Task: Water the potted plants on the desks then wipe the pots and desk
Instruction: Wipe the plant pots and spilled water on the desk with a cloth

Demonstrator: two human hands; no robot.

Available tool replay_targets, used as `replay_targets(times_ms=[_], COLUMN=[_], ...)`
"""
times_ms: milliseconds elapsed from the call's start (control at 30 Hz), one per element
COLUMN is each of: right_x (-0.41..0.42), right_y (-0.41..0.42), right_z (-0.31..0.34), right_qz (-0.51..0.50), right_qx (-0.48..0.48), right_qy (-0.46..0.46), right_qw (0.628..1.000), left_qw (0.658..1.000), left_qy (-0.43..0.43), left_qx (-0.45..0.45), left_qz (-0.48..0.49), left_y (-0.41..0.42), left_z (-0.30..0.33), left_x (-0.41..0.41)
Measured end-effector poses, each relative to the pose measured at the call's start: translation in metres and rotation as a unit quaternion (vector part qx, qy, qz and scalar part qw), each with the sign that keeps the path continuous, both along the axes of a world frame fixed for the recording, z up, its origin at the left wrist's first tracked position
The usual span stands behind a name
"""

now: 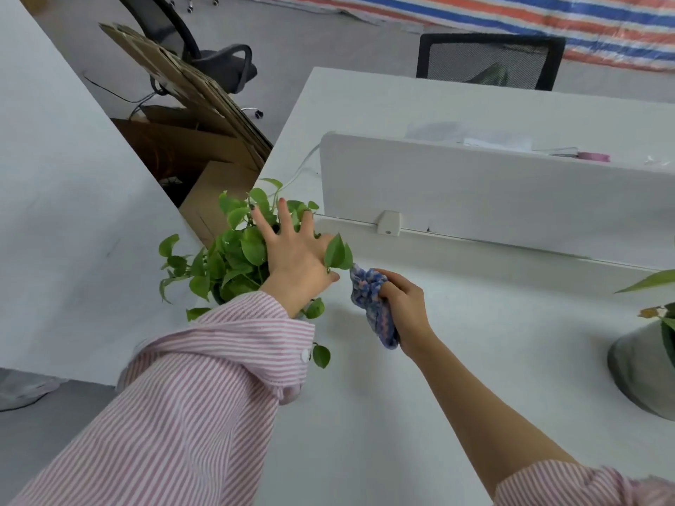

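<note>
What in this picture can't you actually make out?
- Leafy plant's pot: head view, hidden by leaves, the left hand and sleeve.
- Grey pot: cut off by the right edge.
- Papers behind the divider: blurred.
- Cloth: partly covered by the right hand.

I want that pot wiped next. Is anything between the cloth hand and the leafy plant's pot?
Yes. The left hand and its striped sleeve lie across the plant, hiding the pot from the right hand gripping the cloth.
</note>
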State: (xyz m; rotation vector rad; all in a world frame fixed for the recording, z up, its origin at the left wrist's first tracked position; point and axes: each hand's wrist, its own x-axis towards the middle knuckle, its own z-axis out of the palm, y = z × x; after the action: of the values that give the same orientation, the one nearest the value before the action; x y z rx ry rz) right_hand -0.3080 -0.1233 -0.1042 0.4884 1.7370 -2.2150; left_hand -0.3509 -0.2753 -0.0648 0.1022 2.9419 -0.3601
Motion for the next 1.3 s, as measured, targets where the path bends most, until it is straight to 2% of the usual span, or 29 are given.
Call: replay_targets(times_ms=[100, 200, 333, 500, 567, 633, 700, 833, 933, 1100, 1167, 1300], right_x=[0.001, -0.001, 0.000, 0.002, 0.005, 0.007, 0.006, 0.000, 0.012, 0.042, 0.037, 0.033], right_y=[0.002, 0.002, -0.001, -0.009, -0.016, -0.025, -0.035, -0.057, -0.065, -0.061, -0.061, -0.069], right_z=[0.006, 0.007, 0.008, -0.002, -0.006, -0.012, -0.014, -0.013, -0.023, -0.037, -0.038, -0.039], right_qz=[0.005, -0.001, 0.012, 0.032, 0.042, 0.050, 0.057, 0.087, 0.089, 0.116, 0.120, 0.112], right_qx=[-0.028, -0.034, -0.028, 0.028, 0.049, 0.099, 0.134, 0.238, 0.354, 0.398, 0.408, 0.429], right_qy=[0.003, -0.001, 0.008, 0.029, 0.044, 0.077, 0.121, 0.215, 0.298, 0.408, 0.407, 0.355], right_qw=[1.000, 0.999, 0.999, 0.999, 0.997, 0.991, 0.982, 0.943, 0.882, 0.813, 0.808, 0.823], left_qw=[0.988, 0.948, 0.929, 0.893, 0.906, 0.938, 0.956, 0.972, 0.983, 0.980, 0.977, 0.975], left_qy=[0.016, 0.092, 0.074, 0.052, 0.063, 0.115, 0.140, 0.165, 0.134, 0.109, 0.112, 0.126], left_qx=[0.145, 0.303, 0.361, 0.445, 0.418, 0.312, 0.215, 0.098, 0.090, 0.161, 0.174, 0.175], left_qz=[0.043, 0.043, 0.025, 0.036, -0.014, -0.094, -0.144, -0.138, -0.091, -0.051, -0.053, -0.059], left_y=[-0.004, -0.014, -0.027, -0.040, -0.049, -0.059, -0.066, -0.070, -0.071, -0.075, -0.075, -0.075], left_z=[-0.004, -0.006, -0.005, 0.007, 0.008, 0.004, -0.003, -0.005, -0.005, -0.012, -0.012, -0.015], left_x=[-0.003, -0.001, 0.004, 0.023, 0.032, 0.036, 0.038, 0.041, 0.043, 0.041, 0.042, 0.044])
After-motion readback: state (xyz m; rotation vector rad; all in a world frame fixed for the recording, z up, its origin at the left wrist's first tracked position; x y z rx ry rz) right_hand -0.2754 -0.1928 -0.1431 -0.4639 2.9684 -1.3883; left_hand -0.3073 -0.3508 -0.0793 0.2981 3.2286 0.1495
